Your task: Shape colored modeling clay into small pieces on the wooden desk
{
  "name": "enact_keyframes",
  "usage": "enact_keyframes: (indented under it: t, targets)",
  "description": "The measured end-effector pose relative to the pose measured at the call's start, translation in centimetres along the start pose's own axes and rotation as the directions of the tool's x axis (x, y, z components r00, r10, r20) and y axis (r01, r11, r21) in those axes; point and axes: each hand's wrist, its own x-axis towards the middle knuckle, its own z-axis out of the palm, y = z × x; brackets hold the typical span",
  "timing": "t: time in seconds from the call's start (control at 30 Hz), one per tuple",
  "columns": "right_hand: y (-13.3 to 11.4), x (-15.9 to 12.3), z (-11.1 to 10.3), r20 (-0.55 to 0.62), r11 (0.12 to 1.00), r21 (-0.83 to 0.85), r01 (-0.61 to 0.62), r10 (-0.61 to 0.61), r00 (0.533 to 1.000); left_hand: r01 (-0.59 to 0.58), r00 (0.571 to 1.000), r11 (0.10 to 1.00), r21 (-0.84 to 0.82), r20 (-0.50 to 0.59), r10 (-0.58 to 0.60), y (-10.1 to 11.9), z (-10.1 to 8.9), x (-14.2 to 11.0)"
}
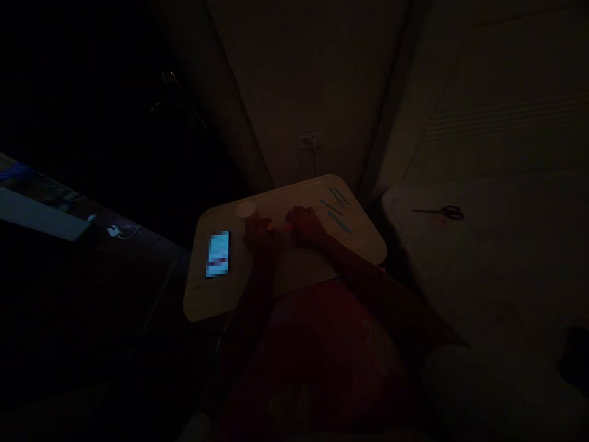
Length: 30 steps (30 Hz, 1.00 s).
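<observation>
The scene is very dark. Over a small light wooden table (294, 270), my left hand (260, 239) is closed, with a small orange piece (270, 226) showing at its fingertips. Just to its right, my right hand (306, 227) has its fingers curled beside a dim reddish-orange piece (288, 227); what exactly it grips is hard to see. A pale round lid or tub (246, 210) stands right behind my left hand. Several thin tools or sticks lie at the table's right, among them a teal flat one (339, 221).
A lit phone (218, 254) lies on the table's left part. Scissors (444, 212) rest on a pale surface (483, 258) to the right. A wall socket (309, 140) with a plugged cable is behind the table. A dark door stands at the left.
</observation>
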Motion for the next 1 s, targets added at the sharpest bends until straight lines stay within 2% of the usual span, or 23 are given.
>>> enact_keyframes:
  t: [0.13, 0.3, 0.5, 0.7, 1.0]
  targets:
    - [0.1, 0.1, -0.2, 0.021, 1.000, 0.008, 0.002, -0.002, 1.000, -0.002, 1.000, 1.000, 0.002, -0.009, 0.002, 0.1, -0.1, 0.1]
    - [0.5, 0.3, -0.5, 0.021, 0.997, 0.040, -0.067, 0.066, 0.998, -0.025, 0.999, 0.999, -0.019, -0.036, 0.025, -0.2, 0.1, 0.0]
    - [0.8, 0.4, -0.5, 0.046, 0.993, 0.054, -0.110, 0.107, 0.993, -0.038, 0.999, 0.999, -0.035, 0.029, 0.039, -0.7, 0.6, 0.0]
    - [1.2, 0.2, -0.1, -0.017, 0.986, 0.090, -0.144, 0.146, 0.989, -0.028, 1.000, 0.997, -0.078, 0.010, 0.028, -0.6, 0.3, 0.0]
    - [1.6, 0.1, 0.1, 0.004, 0.982, 0.113, -0.149, 0.149, 0.989, -0.105, 0.992, 0.978, -0.182, 0.056, 0.117, -0.6, 0.9, 0.3]
